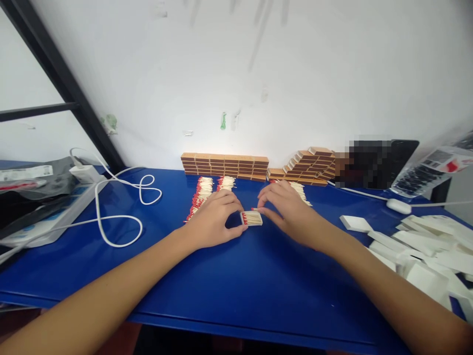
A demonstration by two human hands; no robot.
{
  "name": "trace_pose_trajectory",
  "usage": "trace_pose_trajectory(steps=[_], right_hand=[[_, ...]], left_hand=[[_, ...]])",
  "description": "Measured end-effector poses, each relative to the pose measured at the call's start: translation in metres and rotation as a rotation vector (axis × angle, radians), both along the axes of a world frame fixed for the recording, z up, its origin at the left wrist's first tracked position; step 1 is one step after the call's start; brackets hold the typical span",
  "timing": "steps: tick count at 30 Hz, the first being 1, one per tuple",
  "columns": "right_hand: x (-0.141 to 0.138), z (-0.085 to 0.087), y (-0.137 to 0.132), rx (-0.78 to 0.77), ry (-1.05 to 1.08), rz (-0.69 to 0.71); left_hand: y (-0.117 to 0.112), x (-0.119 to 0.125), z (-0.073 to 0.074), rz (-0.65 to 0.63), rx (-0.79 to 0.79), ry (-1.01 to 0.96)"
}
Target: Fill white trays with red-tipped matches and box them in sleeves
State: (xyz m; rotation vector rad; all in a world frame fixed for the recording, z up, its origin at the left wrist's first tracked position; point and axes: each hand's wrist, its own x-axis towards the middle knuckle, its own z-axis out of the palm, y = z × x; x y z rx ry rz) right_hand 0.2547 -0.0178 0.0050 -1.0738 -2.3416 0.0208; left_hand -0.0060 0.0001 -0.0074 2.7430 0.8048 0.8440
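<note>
A small white matchbox tray (261,220) lies on the blue table with red-tipped matches (251,218) side by side in it. My left hand (214,219) grips the tray's left end between thumb and fingers. Just right of the tray, my right hand (291,212) pinches a single match (255,209), its red head pointing left above the tray's far edge. Behind my left hand lie two rows of loose matches (202,191), partly covered by it. More loose matches (301,192) show behind my right hand.
Brown-sided matchboxes (225,165) stand stacked along the wall, with a stepped stack (306,165) to their right. White empty trays (424,251) are heaped at the right. A white cable (98,207) loops at the left. A dark phone-like device (402,162) leans at the back right.
</note>
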Motion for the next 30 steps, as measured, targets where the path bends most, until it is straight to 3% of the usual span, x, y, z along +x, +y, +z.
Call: trace_pose_trajectory(steps=[8,21,25,30], right_hand=[[-0.014,-0.001,-0.013,0.048,-0.129,0.004],[-0.021,-0.005,-0.019,-0.004,-0.098,0.04],[-0.015,-0.001,-0.014,0.001,-0.055,0.058],[0.004,0.006,0.0,-0.029,-0.001,-0.028]], left_hand=[[0.001,0.0,-0.001,-0.006,0.039,-0.022],[0.001,0.0,0.0,0.006,0.022,-0.009],[0.001,0.0,0.0,0.004,0.027,-0.013],[0.0,0.0,0.001,-0.002,0.007,-0.004]])
